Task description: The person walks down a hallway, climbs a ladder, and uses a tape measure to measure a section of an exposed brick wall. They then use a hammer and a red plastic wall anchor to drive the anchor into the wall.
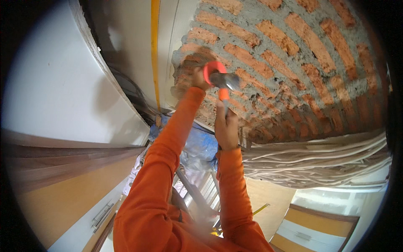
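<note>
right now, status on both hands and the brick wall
Right hand shut on hammer. Left hand up at brick wall, what it grips hidden behind hammer head. Cable bundle runs just beside the work spot.

Ahead: brick wall (294,54) blocks passage.
Right, below: cable bundle (319,161) obstructs.
Left: white panel (63,84) confines; gap between open.

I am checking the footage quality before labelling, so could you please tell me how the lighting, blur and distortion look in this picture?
Head view: strong fisheye bend, the brick wall courses curving and the corners black; the hammer head is smeared by motion blur; the left hand lies in shadow against the bricks, the right hand is sharper; the white panel at left is brightly lit, not blown out.
</note>
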Motion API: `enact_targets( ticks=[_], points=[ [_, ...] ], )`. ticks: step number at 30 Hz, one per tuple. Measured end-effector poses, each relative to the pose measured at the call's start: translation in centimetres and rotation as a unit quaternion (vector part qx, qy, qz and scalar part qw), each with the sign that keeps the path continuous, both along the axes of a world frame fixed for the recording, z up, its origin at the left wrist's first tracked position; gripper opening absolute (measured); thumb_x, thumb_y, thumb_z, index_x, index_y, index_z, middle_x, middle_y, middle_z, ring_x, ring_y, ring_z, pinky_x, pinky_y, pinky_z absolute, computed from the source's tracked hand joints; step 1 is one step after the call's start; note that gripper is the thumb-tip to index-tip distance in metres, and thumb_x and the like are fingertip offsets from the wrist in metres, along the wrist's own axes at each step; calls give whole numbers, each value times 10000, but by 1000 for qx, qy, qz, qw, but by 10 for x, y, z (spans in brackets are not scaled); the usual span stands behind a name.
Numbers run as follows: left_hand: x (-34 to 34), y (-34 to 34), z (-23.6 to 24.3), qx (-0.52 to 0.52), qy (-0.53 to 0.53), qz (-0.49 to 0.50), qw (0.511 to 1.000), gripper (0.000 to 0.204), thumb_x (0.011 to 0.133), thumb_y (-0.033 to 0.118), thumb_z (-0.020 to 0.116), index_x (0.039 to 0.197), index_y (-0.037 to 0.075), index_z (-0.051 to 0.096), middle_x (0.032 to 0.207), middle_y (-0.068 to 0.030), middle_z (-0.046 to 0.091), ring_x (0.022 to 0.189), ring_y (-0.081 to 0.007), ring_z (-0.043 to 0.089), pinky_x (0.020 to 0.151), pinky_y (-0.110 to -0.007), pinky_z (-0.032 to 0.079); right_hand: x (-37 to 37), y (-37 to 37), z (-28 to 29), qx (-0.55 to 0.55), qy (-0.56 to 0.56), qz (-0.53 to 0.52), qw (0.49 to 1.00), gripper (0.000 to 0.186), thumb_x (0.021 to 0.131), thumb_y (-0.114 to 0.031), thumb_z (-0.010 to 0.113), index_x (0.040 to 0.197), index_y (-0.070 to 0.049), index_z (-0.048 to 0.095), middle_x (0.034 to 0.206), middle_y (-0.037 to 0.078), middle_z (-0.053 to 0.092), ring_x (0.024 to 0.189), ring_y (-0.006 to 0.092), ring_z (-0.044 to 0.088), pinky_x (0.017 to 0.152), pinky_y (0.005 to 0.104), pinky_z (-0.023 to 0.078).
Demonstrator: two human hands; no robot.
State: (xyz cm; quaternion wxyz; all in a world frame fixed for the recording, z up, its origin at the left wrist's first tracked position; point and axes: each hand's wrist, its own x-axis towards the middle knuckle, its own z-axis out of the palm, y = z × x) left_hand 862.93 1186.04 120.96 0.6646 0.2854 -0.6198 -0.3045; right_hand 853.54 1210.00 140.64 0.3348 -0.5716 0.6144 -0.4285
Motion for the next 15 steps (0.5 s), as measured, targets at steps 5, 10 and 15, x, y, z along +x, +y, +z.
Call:
enact_targets(
  ticks=[5,10,15],
  points=[
    [20,97,-32,57,-19,-1,998,220,840,254,657,945,61,657,876,-66,673,777,-193,647,686,-363,538,-25,59,-52,71,0,-26,997,482,999,-413,485,779,12,536,564,83,508,554,164,529,532,338,416],
    [25,224,-103,125,-185,14,975,210,786,252,710,913,85,699,842,-68,708,739,-210,682,665,-338,553,-22,99,-40,258,-223,-86,936,401,988,-375,521,721,-77,489,492,-8,425,362,100,389,353,296,312],
    [50,250,-103,253,24,0,967,187,723,181,765,874,85,714,799,-69,702,725,-215,679,689,-323,545,-27,137,-26,296,-266,-126,909,326,954,-317,597,752,-88,482,485,-22,394,326,99,347,317,285,268]
  ],
)
